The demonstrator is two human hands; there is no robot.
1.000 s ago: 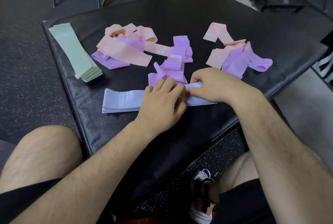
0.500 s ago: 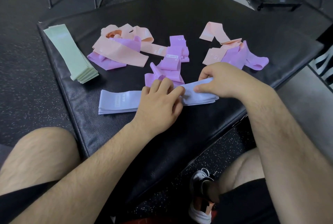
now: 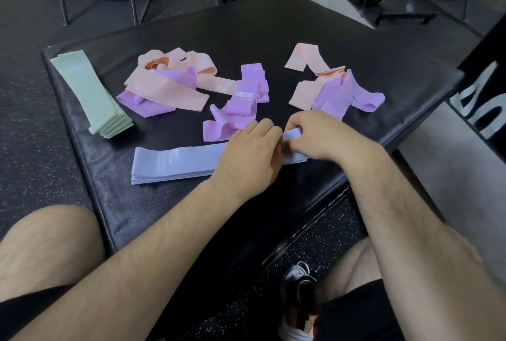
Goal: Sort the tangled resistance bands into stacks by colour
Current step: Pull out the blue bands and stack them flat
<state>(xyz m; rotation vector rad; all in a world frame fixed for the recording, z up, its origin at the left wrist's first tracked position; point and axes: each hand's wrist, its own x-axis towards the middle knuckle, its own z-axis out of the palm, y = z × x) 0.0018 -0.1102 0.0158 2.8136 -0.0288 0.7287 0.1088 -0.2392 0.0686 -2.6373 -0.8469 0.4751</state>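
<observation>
While the blue stack (image 3: 175, 161) is covered by the left hand (image 3: 250, 154) (grip unclear), its end's pinched by the right hand (image 3: 315, 135).

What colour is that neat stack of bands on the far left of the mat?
The left stack of bands is pale mint green, shown clearly in the head view.

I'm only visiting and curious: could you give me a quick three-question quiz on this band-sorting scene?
1. True or false: the green stack lies apart from the tangled bands.
2. Which stack do the left hand and the right hand touch? A) the green stack B) the pale blue stack C) a pink stack
3. Fill in: the tangled bands mix pink and ____.

Key: 1 true; 2 B; 3 purple.
</observation>
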